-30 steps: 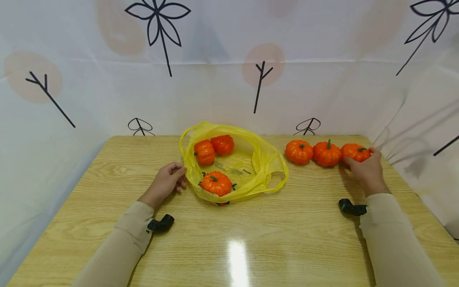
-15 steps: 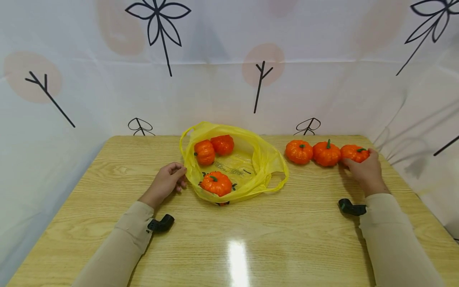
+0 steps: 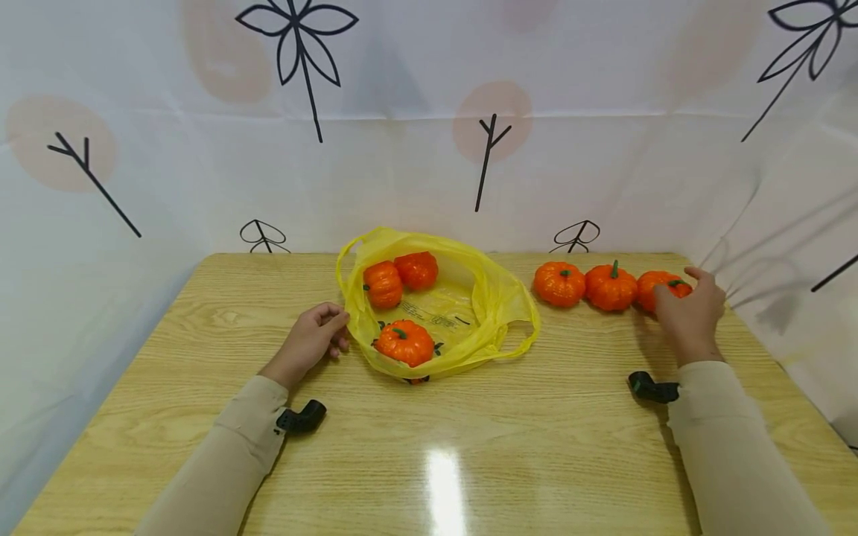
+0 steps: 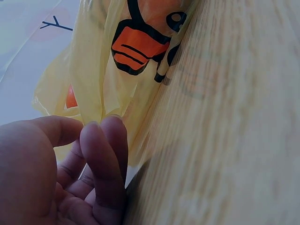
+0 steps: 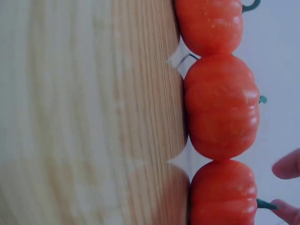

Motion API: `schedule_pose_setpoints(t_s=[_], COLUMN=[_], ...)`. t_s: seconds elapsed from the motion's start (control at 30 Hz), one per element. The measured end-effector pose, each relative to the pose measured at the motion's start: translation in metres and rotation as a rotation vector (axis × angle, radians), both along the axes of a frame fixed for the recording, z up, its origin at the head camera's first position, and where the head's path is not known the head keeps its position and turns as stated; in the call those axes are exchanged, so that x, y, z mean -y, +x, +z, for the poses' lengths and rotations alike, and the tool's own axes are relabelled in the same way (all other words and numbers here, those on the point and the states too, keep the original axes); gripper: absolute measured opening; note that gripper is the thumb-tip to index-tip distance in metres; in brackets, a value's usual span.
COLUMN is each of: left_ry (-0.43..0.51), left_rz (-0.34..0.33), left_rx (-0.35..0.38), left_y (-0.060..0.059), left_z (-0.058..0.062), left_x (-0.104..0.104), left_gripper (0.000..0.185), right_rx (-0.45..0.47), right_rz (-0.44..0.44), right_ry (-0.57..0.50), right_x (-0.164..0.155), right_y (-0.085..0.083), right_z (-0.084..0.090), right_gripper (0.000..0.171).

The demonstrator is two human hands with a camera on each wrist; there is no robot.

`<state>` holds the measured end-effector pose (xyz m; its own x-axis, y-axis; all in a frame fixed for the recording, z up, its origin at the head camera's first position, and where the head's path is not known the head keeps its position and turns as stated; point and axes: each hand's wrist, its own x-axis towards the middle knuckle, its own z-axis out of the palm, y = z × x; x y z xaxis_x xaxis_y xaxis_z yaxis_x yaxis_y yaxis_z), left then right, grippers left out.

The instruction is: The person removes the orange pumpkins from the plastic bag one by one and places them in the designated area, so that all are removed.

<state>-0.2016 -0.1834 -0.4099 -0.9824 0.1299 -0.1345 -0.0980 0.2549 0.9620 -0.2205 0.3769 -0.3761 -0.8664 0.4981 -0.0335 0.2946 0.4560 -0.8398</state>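
A yellow plastic bag lies wide open on the table, with orange toy pumpkins inside: two at the back and one at the front. My left hand is at its left side, thumb and fingertips pinching the edge of the film. On the right, three more pumpkins stand in a row, touching: a left one, a middle one with a tall green stem and a right one. Beside the right one hovers my right hand, thumb and fingers spread, holding nothing.
The wooden table reaches back to a white cloth backdrop printed with dark plant outlines. A black wrist camera mount juts from each sleeve, left and right. The table's right edge runs close past the right arm.
My right hand has let go of the rightmost pumpkin; its fingers have spread and drawn slightly to the right. The pumpkins stay in line. My left hand and the bag have not moved.
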Motion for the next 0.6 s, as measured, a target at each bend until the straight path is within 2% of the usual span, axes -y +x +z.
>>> schedule_pose_setpoints(t_s=[0.23,0.6], left_ry=[0.003,-0.003], left_rz=[-0.003,-0.005], left_rx=[-0.004,-0.011], left_y=[-0.001,-0.001], left_z=[0.0,-0.001], left_x=[0.0,0.0], left_gripper=[0.028,0.027], right_rx=[-0.104,-0.298], right_rz=[-0.075,-0.078], right_ry=[0.015,0.086], right_x=[0.015,0.036], right_y=[-0.002,-0.006], right_z=[0.006,0.006], right_gripper=[0.058,0.047])
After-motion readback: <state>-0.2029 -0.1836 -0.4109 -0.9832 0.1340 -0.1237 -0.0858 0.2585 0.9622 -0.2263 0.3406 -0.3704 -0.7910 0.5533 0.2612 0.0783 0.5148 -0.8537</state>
